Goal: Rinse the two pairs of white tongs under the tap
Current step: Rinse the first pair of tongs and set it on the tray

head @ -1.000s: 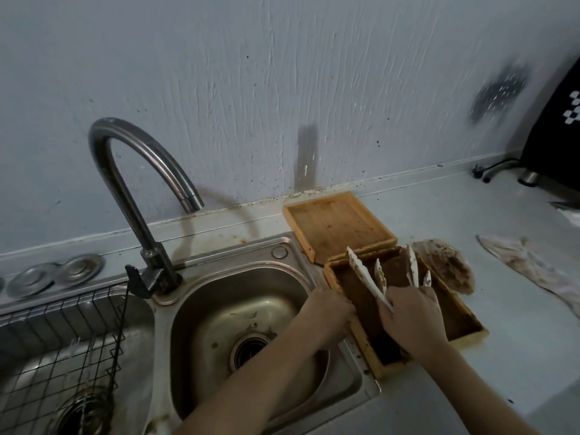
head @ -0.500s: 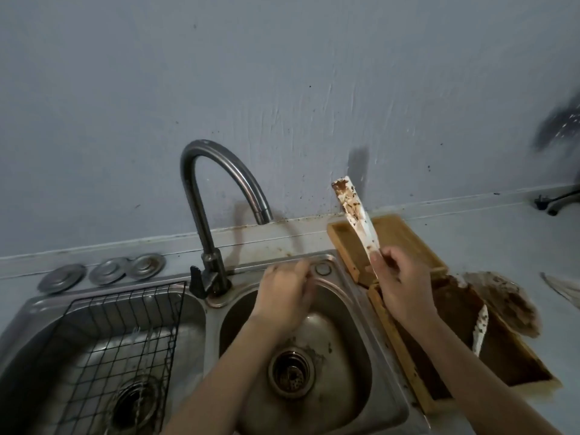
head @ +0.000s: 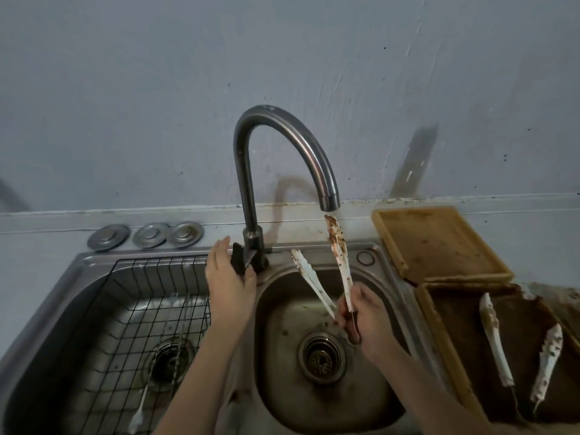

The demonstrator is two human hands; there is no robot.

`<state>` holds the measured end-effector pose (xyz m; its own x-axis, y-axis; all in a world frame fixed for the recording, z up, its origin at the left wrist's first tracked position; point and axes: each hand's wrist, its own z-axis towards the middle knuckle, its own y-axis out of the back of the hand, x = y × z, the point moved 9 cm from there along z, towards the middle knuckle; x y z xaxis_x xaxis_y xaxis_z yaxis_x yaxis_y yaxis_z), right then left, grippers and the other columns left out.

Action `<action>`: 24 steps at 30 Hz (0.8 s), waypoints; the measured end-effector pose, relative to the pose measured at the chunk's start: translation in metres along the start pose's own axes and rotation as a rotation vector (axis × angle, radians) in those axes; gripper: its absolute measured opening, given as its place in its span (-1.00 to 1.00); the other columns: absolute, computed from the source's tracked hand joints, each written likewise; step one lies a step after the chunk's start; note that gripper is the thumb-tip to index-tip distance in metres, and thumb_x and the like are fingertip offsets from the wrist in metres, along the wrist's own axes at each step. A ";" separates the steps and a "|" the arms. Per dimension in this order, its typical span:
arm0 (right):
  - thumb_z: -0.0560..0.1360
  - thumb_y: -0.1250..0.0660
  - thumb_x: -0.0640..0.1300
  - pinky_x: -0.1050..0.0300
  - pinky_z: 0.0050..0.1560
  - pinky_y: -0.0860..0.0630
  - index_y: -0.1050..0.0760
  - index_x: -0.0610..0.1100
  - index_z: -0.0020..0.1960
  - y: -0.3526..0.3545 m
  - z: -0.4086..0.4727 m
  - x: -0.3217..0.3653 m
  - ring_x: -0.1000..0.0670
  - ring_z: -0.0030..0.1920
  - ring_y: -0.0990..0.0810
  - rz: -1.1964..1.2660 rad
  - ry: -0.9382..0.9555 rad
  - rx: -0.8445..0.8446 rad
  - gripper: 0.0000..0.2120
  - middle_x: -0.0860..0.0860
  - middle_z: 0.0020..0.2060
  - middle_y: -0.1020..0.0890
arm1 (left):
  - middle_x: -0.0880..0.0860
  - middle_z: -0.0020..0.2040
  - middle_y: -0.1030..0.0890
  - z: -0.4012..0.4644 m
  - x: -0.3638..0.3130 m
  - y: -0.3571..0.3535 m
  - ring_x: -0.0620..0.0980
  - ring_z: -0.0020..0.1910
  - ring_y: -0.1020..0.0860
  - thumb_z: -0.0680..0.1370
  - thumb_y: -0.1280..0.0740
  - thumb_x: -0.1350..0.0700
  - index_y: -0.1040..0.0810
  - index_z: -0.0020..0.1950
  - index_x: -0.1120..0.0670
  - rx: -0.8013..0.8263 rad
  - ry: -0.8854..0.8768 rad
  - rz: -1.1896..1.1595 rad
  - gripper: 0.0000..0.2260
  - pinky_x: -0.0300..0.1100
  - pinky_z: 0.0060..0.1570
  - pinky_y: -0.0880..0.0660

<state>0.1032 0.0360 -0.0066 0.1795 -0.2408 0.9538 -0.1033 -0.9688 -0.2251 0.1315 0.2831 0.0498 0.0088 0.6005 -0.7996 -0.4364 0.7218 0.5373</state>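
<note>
Up over the right-hand basin of the steel sink (head: 370,271), the right hand (head: 365,321) was closed around the hinged end of one pair of white tongs (head: 337,252), fingers wrapped tight about the dark handle. From that grip the two arms of the tongs fanned up and away from the hand: one arm rose almost straight, its tip just beneath the spout of the tap (head: 282,158) and smeared with brown residue, while the other leaned off to the left, cleaner and paler. Whether water was running I could not tell.

The left hand (head: 229,284) sat at the foot of the tap, left of the tongs and apart from them. Its fingers were held loosely together and curved against the black tap lever (head: 239,258), the thumb on the near side of it; it pinched nothing else.

The second pair of white tongs (head: 496,340) lay well to the right of both hands, resting in the near wooden tray (head: 439,334) on the worktop (head: 533,221), its arms spread apart and spotted brown. A second wooden tray (head: 439,243) sat just beyond it, against the far wall.

In the left basin a black wire rack (head: 150,296) sat, with a slim utensil lying across it. Three round metal caps (head: 146,235) lined the ledge behind that basin.
</note>
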 end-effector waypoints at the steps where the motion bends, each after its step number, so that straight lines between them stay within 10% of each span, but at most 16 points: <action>1: 0.62 -0.01 -0.16 0.00 -0.33 -0.44 -0.34 -0.22 -0.31 -0.002 0.001 -0.005 0.01 -0.60 -0.31 0.015 -0.016 0.000 -0.64 -0.07 -0.55 -0.39 | 0.10 0.40 -0.35 0.003 0.002 -0.003 0.01 0.39 -0.31 0.51 -0.33 0.24 -0.25 0.44 0.13 0.031 0.003 -0.025 -0.47 -0.15 0.38 -0.22; 7: 0.63 0.00 -0.13 0.12 -0.52 -0.37 -0.26 -0.19 -0.36 -0.005 0.009 -0.014 0.07 -0.65 -0.20 0.025 -0.061 -0.047 -0.61 -0.03 -0.59 -0.28 | 0.06 0.06 -0.58 0.021 0.011 -0.004 0.03 0.07 -0.55 0.54 -0.31 0.14 -0.42 0.22 0.12 0.018 0.100 -0.091 -0.74 -0.10 0.10 -0.48; 12: 0.63 0.00 -0.11 0.15 -0.52 -0.32 -0.28 -0.18 -0.35 -0.011 0.015 -0.020 0.07 -0.63 -0.19 0.029 -0.081 -0.047 -0.61 -0.02 -0.57 -0.28 | 0.00 -0.35 -0.45 0.035 0.006 -0.008 0.03 -0.33 -0.44 0.57 -0.25 0.06 -0.33 -0.09 0.11 0.025 0.037 0.044 -0.84 -0.13 -0.29 -0.31; 24: 0.63 0.02 -0.09 0.14 -0.53 -0.30 -0.27 -0.18 -0.32 -0.018 0.015 -0.017 0.05 -0.59 -0.18 0.058 -0.095 -0.056 -0.62 -0.06 -0.53 -0.25 | 0.14 -0.24 -0.50 0.028 0.019 -0.015 0.14 -0.27 -0.46 0.57 -0.16 0.17 -0.29 -0.12 0.08 0.010 0.003 0.067 -0.91 -0.06 -0.28 -0.34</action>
<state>0.1165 0.0562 -0.0219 0.2628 -0.3035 0.9159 -0.1706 -0.9489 -0.2655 0.1630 0.2933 0.0339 -0.0231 0.6465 -0.7625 -0.4267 0.6834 0.5923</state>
